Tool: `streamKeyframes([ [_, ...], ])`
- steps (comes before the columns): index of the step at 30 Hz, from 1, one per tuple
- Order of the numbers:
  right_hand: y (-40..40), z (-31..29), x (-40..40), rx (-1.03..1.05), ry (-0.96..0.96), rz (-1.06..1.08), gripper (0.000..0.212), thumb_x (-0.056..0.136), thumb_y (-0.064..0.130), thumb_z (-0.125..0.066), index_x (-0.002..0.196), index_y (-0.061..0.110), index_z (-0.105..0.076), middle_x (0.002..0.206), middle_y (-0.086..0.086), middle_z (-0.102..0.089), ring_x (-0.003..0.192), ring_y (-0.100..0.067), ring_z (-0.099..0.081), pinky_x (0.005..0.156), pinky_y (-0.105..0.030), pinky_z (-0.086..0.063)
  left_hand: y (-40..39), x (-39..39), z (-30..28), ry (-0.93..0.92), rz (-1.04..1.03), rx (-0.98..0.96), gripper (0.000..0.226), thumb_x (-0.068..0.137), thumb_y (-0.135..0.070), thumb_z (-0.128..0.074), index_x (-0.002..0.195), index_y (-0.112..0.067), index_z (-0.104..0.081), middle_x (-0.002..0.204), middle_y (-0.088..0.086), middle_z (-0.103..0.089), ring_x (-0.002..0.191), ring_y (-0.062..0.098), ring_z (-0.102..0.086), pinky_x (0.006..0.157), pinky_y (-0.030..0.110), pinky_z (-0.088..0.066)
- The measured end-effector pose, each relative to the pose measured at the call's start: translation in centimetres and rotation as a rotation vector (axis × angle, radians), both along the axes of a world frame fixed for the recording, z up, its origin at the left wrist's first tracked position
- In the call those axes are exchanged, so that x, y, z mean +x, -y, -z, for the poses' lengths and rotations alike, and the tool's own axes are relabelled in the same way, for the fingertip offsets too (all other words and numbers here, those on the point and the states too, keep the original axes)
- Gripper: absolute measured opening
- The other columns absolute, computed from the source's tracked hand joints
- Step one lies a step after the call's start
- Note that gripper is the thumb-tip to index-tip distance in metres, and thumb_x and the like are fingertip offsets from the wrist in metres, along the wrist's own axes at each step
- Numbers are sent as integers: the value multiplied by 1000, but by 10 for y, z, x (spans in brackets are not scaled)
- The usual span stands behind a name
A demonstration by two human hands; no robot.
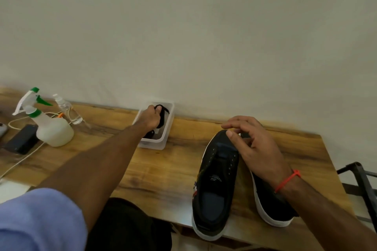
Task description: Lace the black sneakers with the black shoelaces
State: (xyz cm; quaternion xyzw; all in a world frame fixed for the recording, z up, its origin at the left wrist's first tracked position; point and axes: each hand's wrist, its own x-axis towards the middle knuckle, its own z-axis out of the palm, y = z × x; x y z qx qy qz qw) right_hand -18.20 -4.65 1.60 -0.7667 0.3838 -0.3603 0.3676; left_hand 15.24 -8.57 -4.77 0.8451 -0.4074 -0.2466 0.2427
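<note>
At frame centre the left hand [150,118] pinches a coiled black shoelace [163,114] inside the translucent plastic tub [163,142], while the right hand [254,146], fingers loosely spread, rests on two unlaced black white-soled sneakers [217,185] at lower right.

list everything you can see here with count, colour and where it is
sneakers: 2, black with white soles, unlaced, table right
shoelace: at least 1, black, in the container
container: 1, clear plastic, table centre by the wall
spray bottle: 1, white with green trigger, table left
small bottle: 1, clear, behind the spray bottle
black box: 1, far left
cable: 1, white, left
table: 1, wood
left hand: grips the shoelace
right hand: rests on the sneakers, red wrist band
</note>
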Motion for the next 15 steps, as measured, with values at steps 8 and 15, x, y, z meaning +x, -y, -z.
streamKeyframes([
  [8,5,4,-2,-7,-38,-16,19,98,17,-61,108,29,-72,119,13,-58,98,-5,-60,77,-12,-48,14,-11,13,43,26,6,48,111,-40,-26,128,0,-47,123,26,-59,109,41,-57,87,45,-49],
  [15,4,0,-4,-44,-46,-15,19,98,15,-60,107,25,-73,116,13,-60,102,-4,-59,80,-11,-48,16,-5,-8,26,15,-1,52,111,-42,-27,137,-3,-49,132,19,-57,116,36,-56,99,46,-50],
])
